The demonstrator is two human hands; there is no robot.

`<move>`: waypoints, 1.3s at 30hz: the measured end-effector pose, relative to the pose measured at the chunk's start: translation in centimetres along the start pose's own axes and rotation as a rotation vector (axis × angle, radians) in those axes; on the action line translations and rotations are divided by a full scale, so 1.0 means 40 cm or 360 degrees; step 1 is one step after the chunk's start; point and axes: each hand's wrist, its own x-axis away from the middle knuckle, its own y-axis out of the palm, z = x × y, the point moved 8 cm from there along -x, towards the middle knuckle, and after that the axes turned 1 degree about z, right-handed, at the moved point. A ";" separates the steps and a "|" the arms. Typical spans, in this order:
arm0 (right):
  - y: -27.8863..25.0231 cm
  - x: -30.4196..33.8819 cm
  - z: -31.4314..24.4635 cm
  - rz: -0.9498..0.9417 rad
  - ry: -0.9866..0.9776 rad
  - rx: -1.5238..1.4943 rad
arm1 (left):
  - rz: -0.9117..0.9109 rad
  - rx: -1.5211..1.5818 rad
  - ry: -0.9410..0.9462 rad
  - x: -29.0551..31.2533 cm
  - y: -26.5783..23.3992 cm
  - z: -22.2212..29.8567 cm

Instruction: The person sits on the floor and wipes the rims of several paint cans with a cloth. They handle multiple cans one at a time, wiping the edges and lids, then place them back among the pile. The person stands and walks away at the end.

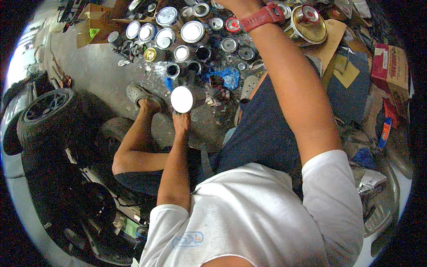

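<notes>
Cluttered floor [106, 73], left grip [181, 118] on can [183, 99]

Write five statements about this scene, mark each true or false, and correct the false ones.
1. The left hand is at the near side of a white-topped can. True.
2. The red watch is on the left wrist. False: the red watch is on the right wrist.
3. A wheel with a black tyre is on the person's left. True.
4. The person wears a black shirt. False: the shirt is white.
5. The whole right hand is in view. False: the upper edge of the picture cuts off part of the right hand.
</notes>
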 end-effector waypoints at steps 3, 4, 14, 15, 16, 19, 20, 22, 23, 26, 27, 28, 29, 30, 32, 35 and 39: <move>-0.003 -0.001 0.000 0.0029 -0.0036 -0.0018 | 0.0421 -0.0214 0.0459 0.004 -0.013 0.004; -0.004 -0.002 0.001 0.0036 -0.0037 -0.0033 | 0.0433 -0.0426 0.0508 0.000 -0.002 -0.005; -0.013 0.000 0.001 0.0053 -0.0038 -0.0047 | 0.0143 -0.0386 0.0465 -0.038 0.071 -0.080; -0.013 0.000 0.002 0.0049 -0.0029 -0.0041 | 0.0115 -0.0344 0.0433 -0.046 0.079 -0.078; -0.012 0.000 0.003 0.0045 -0.0019 -0.0035 | 0.0086 -0.0303 0.0401 -0.047 0.083 -0.077; -0.013 -0.001 0.004 0.0045 -0.0019 -0.0030 | 0.0087 -0.0024 0.0261 -0.039 0.076 -0.073; -0.013 -0.002 0.004 0.0047 -0.0022 -0.0030 | 0.0092 -0.0154 0.0366 -0.029 0.071 -0.052; -0.013 -0.003 0.007 0.0037 0.0002 -0.0028 | 0.0139 -0.0504 0.0556 -0.007 0.062 -0.015; -0.013 -0.003 0.009 0.0032 0.0013 -0.0027 | 0.0117 -0.0495 0.0584 0.001 0.058 -0.007; -0.012 -0.005 0.009 0.0016 0.0017 -0.0012 | 0.0179 -0.0668 0.0657 0.011 0.045 0.010; -0.011 -0.005 0.010 0.0007 0.0029 -0.0018 | 0.0206 -0.0683 0.0714 0.013 0.042 0.016; -0.010 -0.006 0.011 -0.0001 0.0041 -0.0025 | 0.0212 -0.0609 0.0697 0.010 0.040 0.014; -0.009 -0.006 0.013 -0.0010 0.0053 -0.0031 | 0.0220 -0.0535 0.0682 0.006 0.037 0.011; -0.009 -0.006 0.011 -0.0005 0.0043 -0.0042 | 0.0205 -0.0373 0.0593 -0.001 0.036 0.000; -0.010 -0.005 0.009 0.0003 0.0020 -0.0062 | 0.0198 -0.0126 0.0483 -0.010 0.037 -0.011; -0.011 -0.003 0.010 0.0010 0.0026 -0.0067 | 0.0257 0.0081 0.0378 -0.013 0.028 -0.014; -0.012 -0.004 0.014 0.0010 0.0045 -0.0042 | 0.0415 -0.0022 0.0303 -0.013 0.007 -0.020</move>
